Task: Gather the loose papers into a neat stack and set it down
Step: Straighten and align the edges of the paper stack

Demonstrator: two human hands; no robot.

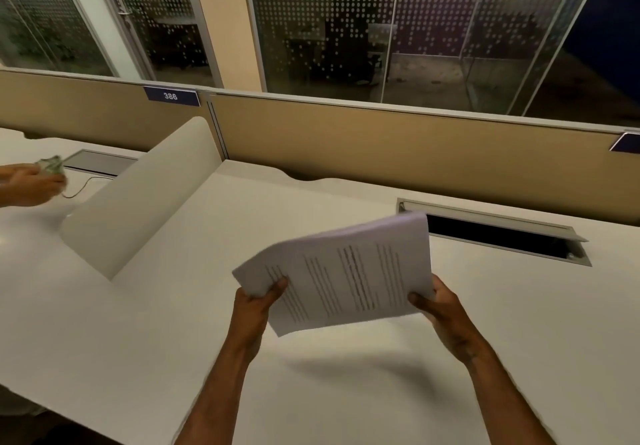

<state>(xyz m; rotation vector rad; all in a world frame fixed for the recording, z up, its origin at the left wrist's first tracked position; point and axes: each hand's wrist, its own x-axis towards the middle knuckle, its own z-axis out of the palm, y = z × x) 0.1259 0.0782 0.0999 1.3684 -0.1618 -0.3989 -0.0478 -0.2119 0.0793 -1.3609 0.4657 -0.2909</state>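
Observation:
A stack of white printed papers hangs in the air above the white desk, tilted and slightly blurred, its shadow on the desk below. My left hand grips the stack's near left corner, thumb on top. My right hand holds the near right edge, thumb over the printed face. The sheets lie roughly together, with edges a little uneven at the left corner.
An open cable slot with a raised metal flap sits in the desk behind the papers. A curved white divider stands at the left. Another person's hand holds something small at far left. A tan partition bounds the desk's far edge.

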